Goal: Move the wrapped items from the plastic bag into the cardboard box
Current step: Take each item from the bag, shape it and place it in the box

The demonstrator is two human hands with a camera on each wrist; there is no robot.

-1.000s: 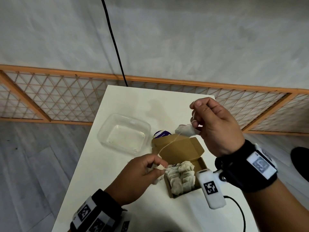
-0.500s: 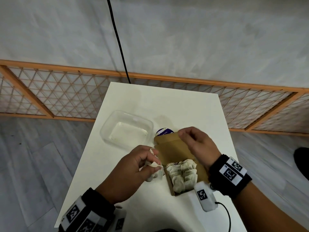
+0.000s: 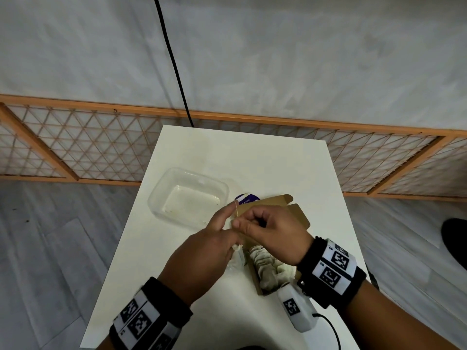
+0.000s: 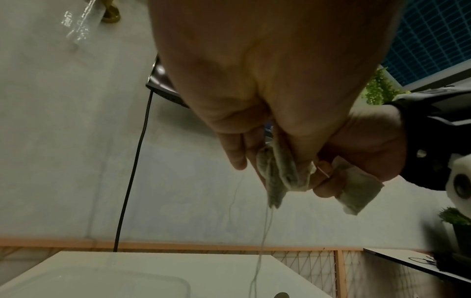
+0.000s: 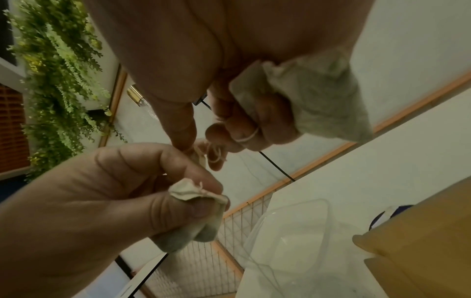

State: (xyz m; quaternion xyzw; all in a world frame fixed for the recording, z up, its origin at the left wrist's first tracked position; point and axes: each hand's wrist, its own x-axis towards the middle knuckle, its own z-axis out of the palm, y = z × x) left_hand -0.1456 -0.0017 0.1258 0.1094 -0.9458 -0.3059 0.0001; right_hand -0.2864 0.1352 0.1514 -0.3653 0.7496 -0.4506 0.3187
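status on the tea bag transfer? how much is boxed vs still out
Done: a row of tea bags already fills the cardboard box. In hand: the left hand grips one tea bag, the right hand another, with string looped round its fingers. Left: boxing these two. The clear plastic container looks empty; no plastic bag in view.

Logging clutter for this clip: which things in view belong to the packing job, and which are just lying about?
In the job:
- left hand gripping a tea bag
- right hand gripping another tea bag
- thread between them
- cardboard box, bags already inside

Lying about:
- clear plastic tray
- purple-labelled object behind the box
- black cable
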